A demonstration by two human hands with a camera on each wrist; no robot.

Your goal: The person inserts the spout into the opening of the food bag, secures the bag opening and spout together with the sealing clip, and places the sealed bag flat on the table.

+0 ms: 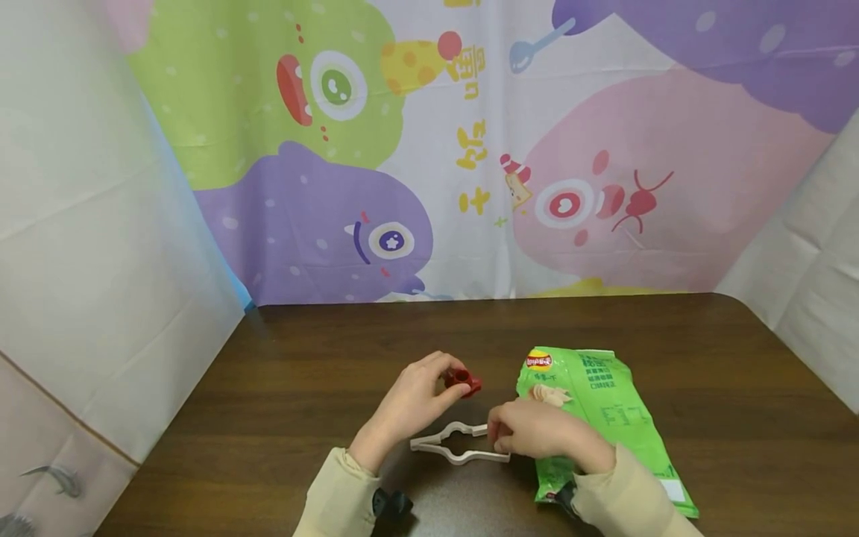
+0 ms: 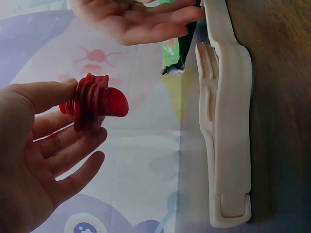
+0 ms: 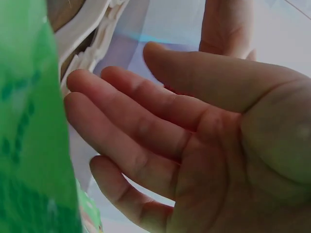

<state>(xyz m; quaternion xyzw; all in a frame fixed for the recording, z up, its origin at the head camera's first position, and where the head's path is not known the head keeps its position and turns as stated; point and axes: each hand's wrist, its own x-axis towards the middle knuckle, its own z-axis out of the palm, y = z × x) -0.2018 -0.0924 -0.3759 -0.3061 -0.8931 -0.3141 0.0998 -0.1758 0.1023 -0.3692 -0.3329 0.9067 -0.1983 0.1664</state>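
Observation:
In the head view my left hand (image 1: pixel 411 400) holds a small red ribbed plastic spout piece (image 2: pixel 92 104) above the table. The left wrist view shows it pinched between the thumb and fingers, its short round tube pointing away from the palm. Below lies a white hinged plastic clip frame (image 1: pixel 459 456), its two arms spread around a rounded gap. My right hand (image 1: pixel 545 429) hovers at the frame's spread end, beside a green snack bag (image 1: pixel 614 403). Its fingers are relaxed and slightly bent, with nothing between them in the right wrist view.
The dark wooden table (image 1: pixel 322 343) bears the bag and the frame. Behind it hangs a cartoon-print curtain (image 1: pixel 470 261), and pale cloth (image 1: pixel 114 261) covers the left side. The bag lies flat on the right, partly under my right forearm.

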